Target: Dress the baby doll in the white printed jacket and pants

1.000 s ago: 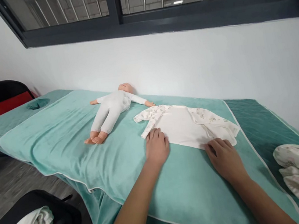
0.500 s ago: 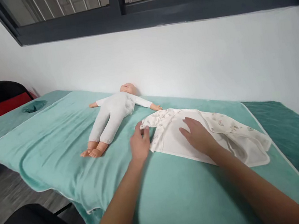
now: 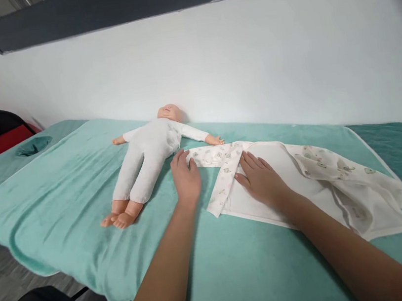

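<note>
Right of the doll (image 3: 154,137), the shirt (image 3: 298,176) now has its left sleeve (image 3: 207,156) straighter, apparently advancing the spreading, with the left hand (image 3: 186,177) at its end, pinch undeterminable, and the right hand (image 3: 265,181) flat, fingers together.

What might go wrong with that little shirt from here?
The patterned sleeve at the left hand lies close to the doll's hand; a tug might nudge the doll. The right hand lies on the shirt's white inside and could rumple it by sliding.
</note>
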Tool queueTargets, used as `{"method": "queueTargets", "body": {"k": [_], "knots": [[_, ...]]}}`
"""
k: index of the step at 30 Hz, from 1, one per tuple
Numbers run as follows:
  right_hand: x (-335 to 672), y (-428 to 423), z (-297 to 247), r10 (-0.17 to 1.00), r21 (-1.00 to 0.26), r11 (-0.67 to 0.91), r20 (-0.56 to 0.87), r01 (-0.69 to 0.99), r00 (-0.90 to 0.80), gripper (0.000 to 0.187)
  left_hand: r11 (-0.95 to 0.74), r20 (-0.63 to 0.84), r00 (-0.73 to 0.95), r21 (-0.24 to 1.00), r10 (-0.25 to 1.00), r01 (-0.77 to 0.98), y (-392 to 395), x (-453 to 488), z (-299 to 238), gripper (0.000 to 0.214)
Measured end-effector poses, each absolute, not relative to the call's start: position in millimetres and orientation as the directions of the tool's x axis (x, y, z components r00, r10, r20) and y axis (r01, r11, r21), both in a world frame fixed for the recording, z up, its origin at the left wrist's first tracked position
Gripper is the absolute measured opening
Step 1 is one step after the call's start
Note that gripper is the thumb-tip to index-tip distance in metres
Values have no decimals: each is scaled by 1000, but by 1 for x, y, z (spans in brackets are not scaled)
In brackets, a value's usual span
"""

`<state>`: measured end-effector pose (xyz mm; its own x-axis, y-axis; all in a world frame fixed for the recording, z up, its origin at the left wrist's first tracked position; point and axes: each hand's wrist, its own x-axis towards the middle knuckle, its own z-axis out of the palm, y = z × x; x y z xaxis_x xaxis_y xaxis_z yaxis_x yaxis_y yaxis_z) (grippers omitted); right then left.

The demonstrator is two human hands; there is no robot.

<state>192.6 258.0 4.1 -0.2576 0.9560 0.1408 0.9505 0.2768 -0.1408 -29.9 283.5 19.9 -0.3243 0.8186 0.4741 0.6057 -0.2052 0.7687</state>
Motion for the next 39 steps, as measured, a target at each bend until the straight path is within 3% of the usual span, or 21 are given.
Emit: {"method": "queueTargets", "body": {"k": [3,7,11,14,16,20,23,25,31,36,39], "knots": [[191,256,3,930,-194,352,188,916,-317,62,-282,549,-207,674,810,683,276,-24,22,27],[192,253,8,906,-295,412,236,862,-352,58,-334,467,-78,731,881,595,262,-14,28,22],[198,261,14,945,-582,325,233,745,-230,50,-289,344,-21,820,939,494,235,1,33,20],[203,270,14,978,-748,201,185,633,-92,53,-323,363,33,779,931,537,205,11,30,22],[204,273,13,973,-738,225,200,636,-113,57,-372,410,79,709,909,599,183,14,25,29],[201,277,12,955,-605,287,236,743,-177,59,-419,442,157,594,883,686,152,12,14,56],[198,285,11,957,-629,277,252,726,-146,51,-413,453,148,569,879,711,145,10,9,65],[196,292,11,968,-673,230,236,703,-91,44,-396,472,108,570,875,720,146,9,7,58],[191,305,13,984,-703,143,174,696,-26,32,-295,458,-65,666,886,685,160,12,11,24],[195,303,13,984,-714,162,169,681,-58,30,-106,300,-334,864,894,493,168,16,23,18],[197,301,11,979,-715,188,187,673,-75,30,-71,235,-398,921,887,383,170,18,27,20]]}}
